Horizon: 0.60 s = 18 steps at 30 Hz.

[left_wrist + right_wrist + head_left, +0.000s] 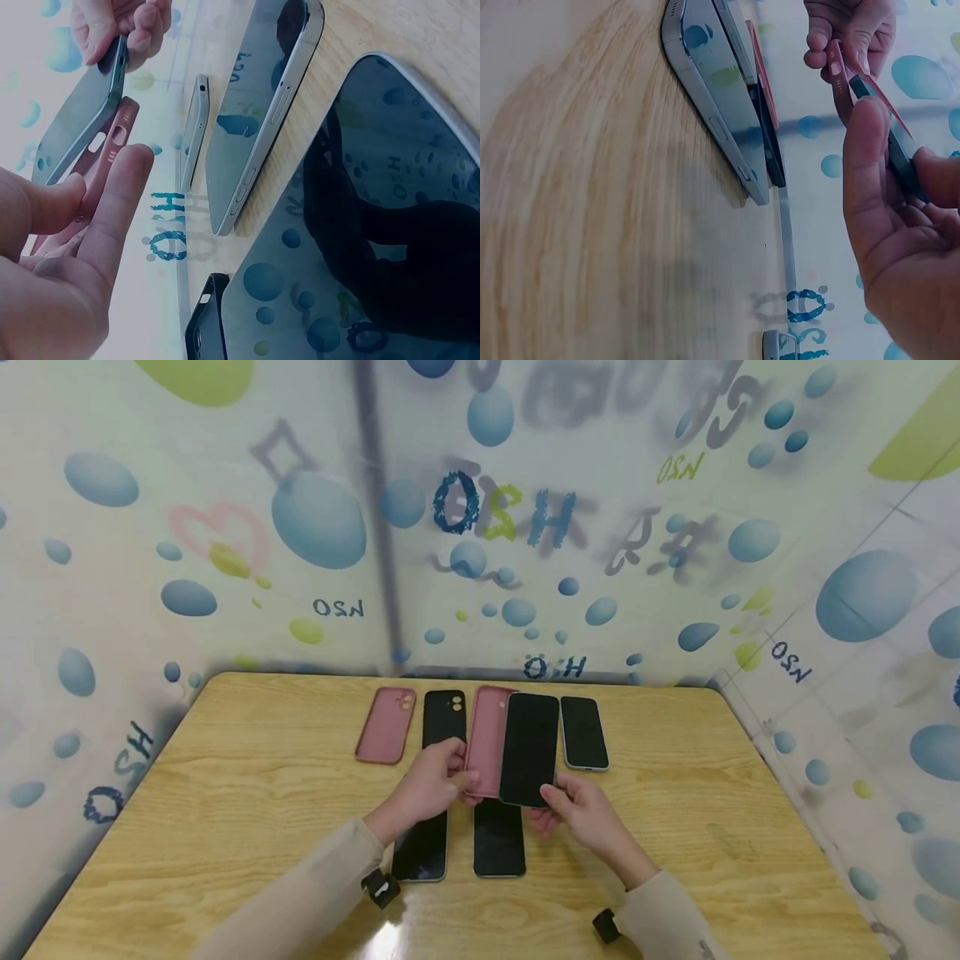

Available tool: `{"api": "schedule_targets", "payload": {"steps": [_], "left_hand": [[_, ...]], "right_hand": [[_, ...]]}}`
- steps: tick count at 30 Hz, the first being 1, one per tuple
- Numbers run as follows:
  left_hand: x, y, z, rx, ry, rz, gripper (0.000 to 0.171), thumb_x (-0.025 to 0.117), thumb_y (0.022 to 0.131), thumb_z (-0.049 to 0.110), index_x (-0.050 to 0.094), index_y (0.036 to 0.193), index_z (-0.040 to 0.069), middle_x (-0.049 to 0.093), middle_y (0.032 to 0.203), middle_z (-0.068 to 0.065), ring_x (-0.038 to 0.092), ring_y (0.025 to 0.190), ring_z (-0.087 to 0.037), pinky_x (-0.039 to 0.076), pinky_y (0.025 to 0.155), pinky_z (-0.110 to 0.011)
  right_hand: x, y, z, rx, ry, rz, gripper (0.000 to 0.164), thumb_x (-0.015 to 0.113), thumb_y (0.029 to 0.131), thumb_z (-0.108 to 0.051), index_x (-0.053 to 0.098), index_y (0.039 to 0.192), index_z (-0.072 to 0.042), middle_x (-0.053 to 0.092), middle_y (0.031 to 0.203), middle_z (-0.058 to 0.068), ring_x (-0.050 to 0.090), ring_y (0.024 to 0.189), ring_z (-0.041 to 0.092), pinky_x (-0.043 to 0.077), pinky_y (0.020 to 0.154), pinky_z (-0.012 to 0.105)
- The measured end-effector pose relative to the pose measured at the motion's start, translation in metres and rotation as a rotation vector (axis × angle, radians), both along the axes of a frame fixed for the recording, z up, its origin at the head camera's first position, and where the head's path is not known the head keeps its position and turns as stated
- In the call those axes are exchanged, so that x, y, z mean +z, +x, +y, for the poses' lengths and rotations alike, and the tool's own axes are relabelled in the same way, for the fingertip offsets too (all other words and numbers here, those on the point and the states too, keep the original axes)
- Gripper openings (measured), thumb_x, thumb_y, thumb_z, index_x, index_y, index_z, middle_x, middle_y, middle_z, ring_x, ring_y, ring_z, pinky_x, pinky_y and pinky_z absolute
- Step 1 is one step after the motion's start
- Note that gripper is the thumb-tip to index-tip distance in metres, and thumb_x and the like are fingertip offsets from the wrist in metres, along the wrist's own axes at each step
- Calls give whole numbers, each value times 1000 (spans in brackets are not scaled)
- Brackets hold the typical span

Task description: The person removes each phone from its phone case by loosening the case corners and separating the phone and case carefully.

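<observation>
My left hand (426,789) pinches a pink phone case (486,739) by its lower left corner, thumb on top and fingers beneath. My right hand (588,817) holds a dark-screened phone (529,750) by its lower right corner, screen up. In the head view the phone covers the right part of the case. From the left wrist, the phone's green edge (112,86) lies against the case's rim (120,127), the two at an angle to each other. The right wrist view shows the phone (904,169) tilted beside the case (841,90), above the table.
On the wooden table (247,793), a second pink case (385,727) and a black case (444,714) lie at the back left. Two phones, one on the left (422,852) and another nearer the middle (500,842), lie below the hands. Another phone (585,735) lies back right. A patterned wall (420,585) stands behind.
</observation>
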<state>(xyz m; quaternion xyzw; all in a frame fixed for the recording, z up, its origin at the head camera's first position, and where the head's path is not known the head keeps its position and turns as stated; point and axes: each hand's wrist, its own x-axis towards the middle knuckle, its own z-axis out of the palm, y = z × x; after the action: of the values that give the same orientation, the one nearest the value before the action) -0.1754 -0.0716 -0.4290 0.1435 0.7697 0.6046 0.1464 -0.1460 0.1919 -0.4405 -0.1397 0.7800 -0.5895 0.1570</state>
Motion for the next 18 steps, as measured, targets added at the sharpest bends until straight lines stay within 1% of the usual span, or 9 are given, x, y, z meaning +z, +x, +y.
{"api": "schedule_targets", "payload": {"steps": [7, 13, 18], "left_hand": [[2, -5, 2, 13, 18, -11, 12, 57, 102, -6, 53, 113, -10, 73, 96, -24, 77, 78, -33, 65, 73, -45], [2, -7, 4, 36, 20, -19, 13, 58, 102, -6, 53, 113, -11, 73, 99, -27, 76, 79, -35, 64, 74, -47], [2, -10, 7, 54, 6, -16, 17, 59, 102, -5, 54, 117, -10, 73, 100, -25, 76, 79, -33, 64, 74, -47]], "right_hand": [[0, 4, 9, -16, -1, -6, 29, 47, 111, -10, 58, 120, 15, 72, 88, 22, 70, 69, 19, 64, 69, 47], [-2, 5, 15, -18, -20, -23, 31, 46, 111, -9, 56, 124, 16, 72, 90, 22, 70, 68, 18, 64, 66, 40], [-2, 7, 20, -32, -18, -41, 33, 45, 111, -10, 55, 128, 17, 73, 91, 24, 70, 68, 18, 63, 65, 36]]}}
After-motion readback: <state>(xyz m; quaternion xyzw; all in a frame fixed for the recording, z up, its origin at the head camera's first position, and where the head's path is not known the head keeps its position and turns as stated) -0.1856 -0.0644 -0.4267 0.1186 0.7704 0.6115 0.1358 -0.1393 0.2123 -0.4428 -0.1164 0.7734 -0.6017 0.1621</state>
